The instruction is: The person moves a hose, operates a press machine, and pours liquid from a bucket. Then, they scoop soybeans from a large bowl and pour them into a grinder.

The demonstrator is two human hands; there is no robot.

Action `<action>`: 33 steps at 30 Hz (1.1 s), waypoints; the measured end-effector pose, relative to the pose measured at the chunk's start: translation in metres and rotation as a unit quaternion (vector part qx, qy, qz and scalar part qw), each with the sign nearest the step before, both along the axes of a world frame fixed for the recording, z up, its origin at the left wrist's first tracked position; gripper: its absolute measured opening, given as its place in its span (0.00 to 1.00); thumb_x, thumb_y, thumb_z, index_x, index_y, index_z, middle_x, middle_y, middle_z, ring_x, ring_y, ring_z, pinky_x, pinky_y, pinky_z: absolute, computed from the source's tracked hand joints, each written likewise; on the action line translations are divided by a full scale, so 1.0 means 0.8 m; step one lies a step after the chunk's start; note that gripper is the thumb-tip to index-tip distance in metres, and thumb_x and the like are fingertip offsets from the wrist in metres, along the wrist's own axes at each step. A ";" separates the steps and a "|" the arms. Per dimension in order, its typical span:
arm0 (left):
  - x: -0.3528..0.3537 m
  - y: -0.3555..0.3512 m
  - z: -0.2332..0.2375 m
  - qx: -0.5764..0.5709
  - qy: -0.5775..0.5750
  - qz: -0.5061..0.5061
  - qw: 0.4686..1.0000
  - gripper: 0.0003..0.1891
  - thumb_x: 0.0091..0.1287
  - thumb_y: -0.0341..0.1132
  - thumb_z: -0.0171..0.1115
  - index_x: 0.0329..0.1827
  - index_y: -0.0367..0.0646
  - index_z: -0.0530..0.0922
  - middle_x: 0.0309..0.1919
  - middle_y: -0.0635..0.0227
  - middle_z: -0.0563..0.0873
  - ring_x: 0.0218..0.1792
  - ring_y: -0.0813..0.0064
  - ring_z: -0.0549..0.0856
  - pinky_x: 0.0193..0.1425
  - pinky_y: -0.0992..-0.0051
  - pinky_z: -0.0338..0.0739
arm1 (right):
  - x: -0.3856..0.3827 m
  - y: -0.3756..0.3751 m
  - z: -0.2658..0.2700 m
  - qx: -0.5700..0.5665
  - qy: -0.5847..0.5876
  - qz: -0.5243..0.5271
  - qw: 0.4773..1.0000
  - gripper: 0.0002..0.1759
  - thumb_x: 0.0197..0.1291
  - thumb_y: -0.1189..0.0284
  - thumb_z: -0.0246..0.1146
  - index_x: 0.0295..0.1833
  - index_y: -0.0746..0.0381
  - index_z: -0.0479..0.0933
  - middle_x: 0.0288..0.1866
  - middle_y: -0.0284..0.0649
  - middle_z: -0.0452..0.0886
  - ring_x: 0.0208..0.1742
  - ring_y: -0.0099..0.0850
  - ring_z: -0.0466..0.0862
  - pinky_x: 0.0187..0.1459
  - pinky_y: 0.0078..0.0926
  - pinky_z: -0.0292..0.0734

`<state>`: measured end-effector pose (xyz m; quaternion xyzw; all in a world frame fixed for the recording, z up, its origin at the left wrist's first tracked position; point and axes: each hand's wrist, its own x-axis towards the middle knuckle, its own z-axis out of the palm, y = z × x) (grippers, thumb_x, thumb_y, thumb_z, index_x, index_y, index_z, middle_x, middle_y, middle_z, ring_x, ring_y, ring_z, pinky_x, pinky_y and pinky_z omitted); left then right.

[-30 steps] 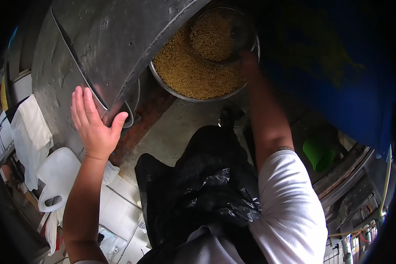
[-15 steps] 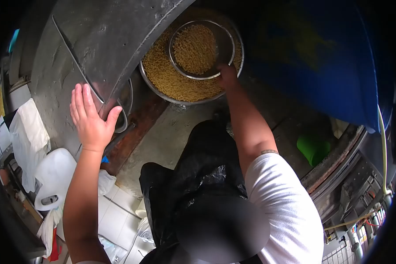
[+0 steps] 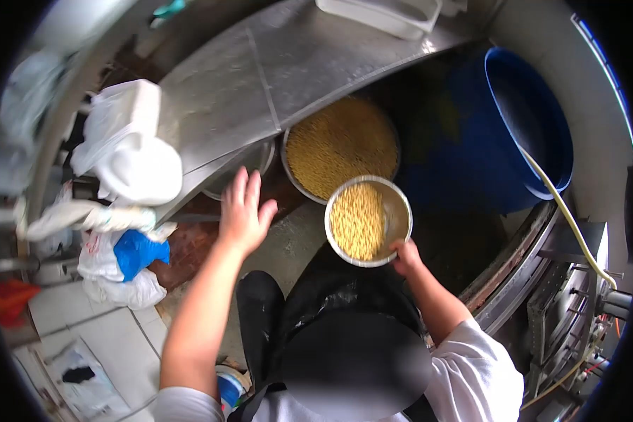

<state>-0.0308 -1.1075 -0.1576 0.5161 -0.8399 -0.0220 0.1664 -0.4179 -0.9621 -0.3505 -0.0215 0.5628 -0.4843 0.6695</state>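
Two hands: right hand [image 3: 405, 257] gripping rim of bowl [image 3: 399, 216] of grain [image 3: 357, 221] beside basin [image 3: 286, 160]; left hand [image 3: 245, 214] hovering open near table [image 3: 260, 84]. Advisable: keeping bowl level, lest grain spill.

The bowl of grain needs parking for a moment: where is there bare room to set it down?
Bare steel tabletop lies between the white bags and the white tray. A bare floor patch sits between the left hand, the large basin and the bowl held by the right hand. Crowded: around the bags.
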 end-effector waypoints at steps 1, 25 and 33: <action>0.023 0.066 -0.001 0.017 0.032 0.009 0.999 0.35 0.72 0.45 0.69 0.77 0.34 0.69 0.76 0.38 0.68 0.71 0.36 0.73 0.76 0.48 0.70 | 0.015 0.026 0.006 -0.008 -0.010 0.015 1.000 0.31 0.49 0.83 0.56 0.64 0.67 0.73 0.45 0.47 0.82 0.39 0.43 0.86 0.36 0.44 0.85; 0.282 1.087 0.172 0.036 0.264 0.830 0.490 0.22 0.74 0.47 0.64 0.58 0.35 0.83 0.53 0.44 0.87 0.55 0.42 0.86 0.61 0.53 0.80 | 0.780 0.336 0.326 -0.015 -0.044 0.635 0.771 0.36 0.55 0.83 0.54 0.73 0.57 0.69 0.65 0.43 0.79 0.61 0.45 0.84 0.50 0.58 0.87; 0.298 1.187 0.193 -0.069 0.281 0.872 0.395 0.18 0.73 0.42 0.68 0.57 0.36 0.83 0.46 0.49 0.88 0.44 0.53 0.88 0.47 0.59 0.84 | 1.052 0.534 0.326 -0.105 -0.106 0.750 0.644 0.36 0.57 0.83 0.56 0.75 0.59 0.66 0.64 0.45 0.78 0.61 0.44 0.84 0.50 0.52 0.89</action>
